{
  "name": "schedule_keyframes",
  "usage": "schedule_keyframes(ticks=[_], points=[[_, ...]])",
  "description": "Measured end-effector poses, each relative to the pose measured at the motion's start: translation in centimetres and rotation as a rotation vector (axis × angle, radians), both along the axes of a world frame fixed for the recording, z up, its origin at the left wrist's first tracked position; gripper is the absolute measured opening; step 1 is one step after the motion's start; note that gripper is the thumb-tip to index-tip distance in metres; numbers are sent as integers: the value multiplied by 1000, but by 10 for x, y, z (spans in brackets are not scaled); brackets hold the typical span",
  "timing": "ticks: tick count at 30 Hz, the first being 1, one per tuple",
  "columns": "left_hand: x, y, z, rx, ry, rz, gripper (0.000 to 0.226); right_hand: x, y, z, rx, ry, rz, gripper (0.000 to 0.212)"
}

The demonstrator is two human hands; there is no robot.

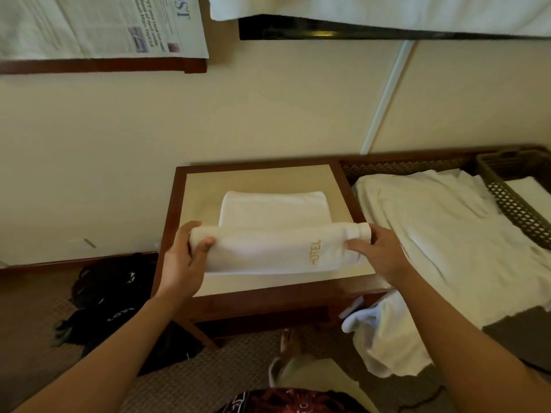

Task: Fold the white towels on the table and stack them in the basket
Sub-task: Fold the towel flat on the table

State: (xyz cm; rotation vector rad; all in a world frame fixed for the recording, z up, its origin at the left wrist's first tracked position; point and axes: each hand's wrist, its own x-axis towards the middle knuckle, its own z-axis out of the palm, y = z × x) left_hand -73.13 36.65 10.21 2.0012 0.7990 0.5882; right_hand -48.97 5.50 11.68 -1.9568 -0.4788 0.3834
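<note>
A white towel (pixel 274 234) with gold "HOTEL" lettering lies on the small wooden table (pixel 346 180), its near half lifted and curled over the far half. My left hand (pixel 185 257) grips the towel's left end, thumb on top. My right hand (pixel 375 251) grips its right end. A brown woven basket (pixel 518 210) stands at the far right with a folded white towel (pixel 527 189) inside. More white towels (pixel 441 234) lie spread beside the basket on the surface to the right.
Dark clothes (pixel 113 308) lie heaped on the carpet left of the table. A white cloth (pixel 384 338) hangs off the right surface's near edge. The wall is right behind the table; a newspaper (pixel 98 25) hangs at upper left.
</note>
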Motion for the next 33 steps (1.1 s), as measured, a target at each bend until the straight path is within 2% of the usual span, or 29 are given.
schedule_keyframes(ticks=[3,8,15,18,20,24,28,30,33], points=[[31,14,4,-68,-31,73,38,20,18,2,89,66,-28,26],[99,60,-6,-137,6,156,44,72,62,-9,121,140,-74,17],[192,115,-47,-124,237,176,53,156,126,-61,-19,247,-90,19],[216,124,-78,-168,402,120,62,177,142,-87,-140,264,-84,17],[225,124,-95,-165,446,126,65,184,148,-98,-188,252,-98,16],[247,131,-104,-87,472,145,65,190,156,-106,-186,240,-160,16],[275,142,-90,-38,569,145,72,189,162,-109,-196,216,-234,22],[272,128,-78,79,596,168,71,184,162,-106,-170,224,-264,27],[238,81,-65,254,422,163,56,169,156,-97,-143,278,-298,29]])
